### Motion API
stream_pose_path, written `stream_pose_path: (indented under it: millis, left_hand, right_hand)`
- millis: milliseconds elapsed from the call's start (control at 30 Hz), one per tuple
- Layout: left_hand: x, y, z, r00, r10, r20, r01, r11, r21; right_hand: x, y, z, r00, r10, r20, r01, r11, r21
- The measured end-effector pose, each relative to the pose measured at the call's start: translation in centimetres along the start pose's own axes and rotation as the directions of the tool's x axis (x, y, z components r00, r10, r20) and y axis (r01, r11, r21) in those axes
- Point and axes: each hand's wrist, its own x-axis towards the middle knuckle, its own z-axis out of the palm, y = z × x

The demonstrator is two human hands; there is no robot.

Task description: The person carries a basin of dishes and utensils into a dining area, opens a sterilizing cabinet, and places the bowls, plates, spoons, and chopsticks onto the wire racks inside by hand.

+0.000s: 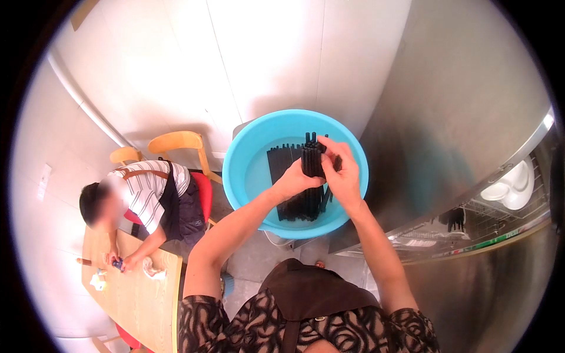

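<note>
A bundle of black chopsticks [311, 160] stands upright between my hands, above a light-blue basin [244, 197]. My left hand [295, 181] is wrapped round the bundle from the left. On the other side my right hand [344, 173] closes on a few chopsticks, its fingers reaching to the bundle's top; a small dark cluster of ends shows by its thumb. More black chopsticks [282, 170] lie side by side in the basin, under and to the left of my hands. Their lower part is partly covered by my hands.
A metal cabinet [447, 117] rises close on the right, with a rack of white dishes [511, 185] in its opening. To the left, a person [159, 194] sits bent over a wooden table [138, 294], holding a small dark-blue thing. Wooden chairs [176, 141] stand by the wall.
</note>
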Motion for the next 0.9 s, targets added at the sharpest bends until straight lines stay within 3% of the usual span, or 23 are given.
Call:
stream_pose_path:
  millis: [67, 233, 500, 567, 667, 800, 867, 900]
  left_hand:
    - [-0.1, 0.3, 0.0, 1.000, -0.004, -0.002, 0.004, 1.000, 0.007]
    - [0.2, -0.8, -0.9, 1.000, -0.025, 0.000, 0.025, 1.000, 0.018]
    - [0.5, -2.2, -1.7, 0.995, -0.089, -0.039, 0.075, 0.960, -0.270]
    - [0.6, -2.2, -1.7, 0.995, -0.095, -0.024, 0.085, 0.956, -0.280]
    - [0.5, -1.9, -1.7, 0.995, -0.099, -0.011, 0.091, 0.951, -0.295]
    - [0.4, -1.1, -1.1, 0.997, -0.069, -0.038, 0.058, 0.968, -0.246]
    - [0.5, -1.2, -1.0, 0.997, -0.062, -0.040, 0.050, 0.965, -0.257]
    - [0.6, -1.1, -1.1, 0.998, -0.055, -0.043, 0.041, 0.962, -0.270]
  right_hand:
    - [0.3, -0.3, -0.1, 0.991, -0.054, 0.122, 0.062, 0.996, -0.061]
    - [0.4, 0.6, -0.1, 0.992, -0.027, 0.123, 0.032, 0.999, -0.037]
    - [-0.4, 1.1, 0.4, 0.995, 0.097, 0.039, -0.101, 0.986, 0.129]
    - [0.0, 0.3, 0.2, 0.996, 0.080, 0.049, -0.079, 0.997, -0.025]
    - [0.3, 0.1, 0.1, 0.995, 0.062, 0.082, -0.052, 0.992, -0.115]
    - [-0.3, 2.1, 0.6, 0.998, -0.023, 0.057, 0.030, 0.993, -0.115]
    - [-0.9, 2.9, 0.7, 0.983, 0.185, -0.006, -0.182, 0.970, 0.163]
    - [-0.9, 2.6, 0.5, 0.983, 0.183, -0.003, -0.181, 0.970, 0.164]
